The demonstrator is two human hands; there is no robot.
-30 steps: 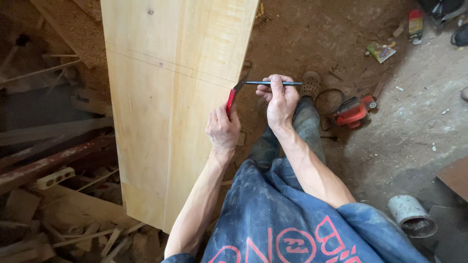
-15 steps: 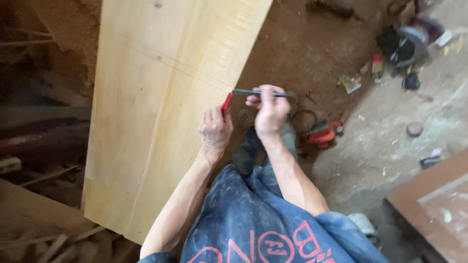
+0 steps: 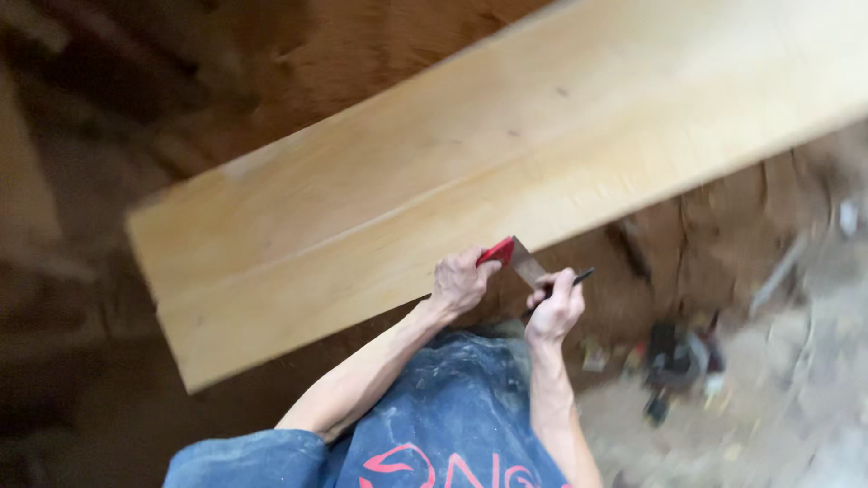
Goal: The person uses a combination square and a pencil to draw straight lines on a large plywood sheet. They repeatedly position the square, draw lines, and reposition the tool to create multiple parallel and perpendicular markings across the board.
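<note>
While your left hand (image 3: 461,282) curls its fingers (image 3: 472,267) around the red handle of the small square (image 3: 508,254), the tool's grey metal blade juts out to the right of those fingers, off the near edge of the wooden plank (image 3: 470,181). Your left fingers are clenched on that red handle, which sits right against the plank's near edge. Just to the right of them, your right hand (image 3: 555,307) is closed on a dark pencil (image 3: 562,287); its fingers (image 3: 561,286) pinch the shaft, and the pencil's upper end sticks out up and to the right, just below the blade. You cannot tell from the blurred view whether the pencil touches the blade or the wood.

Beyond both sets of fingers, the pale plank runs slantwise, low at the left and rising to the right, with a few faint dark specks on its face. Behind your fingers, toward you, both bare forearms lead back to a dusty blue top (image 3: 434,434) with red print. Farther right of your right fingers, on the brown dirt floor (image 3: 723,226), lies a blurred dark tool (image 3: 674,361) amid scattered bits, well apart from the hands. Left of the plank, everything is dark and too blurred to make out.
</note>
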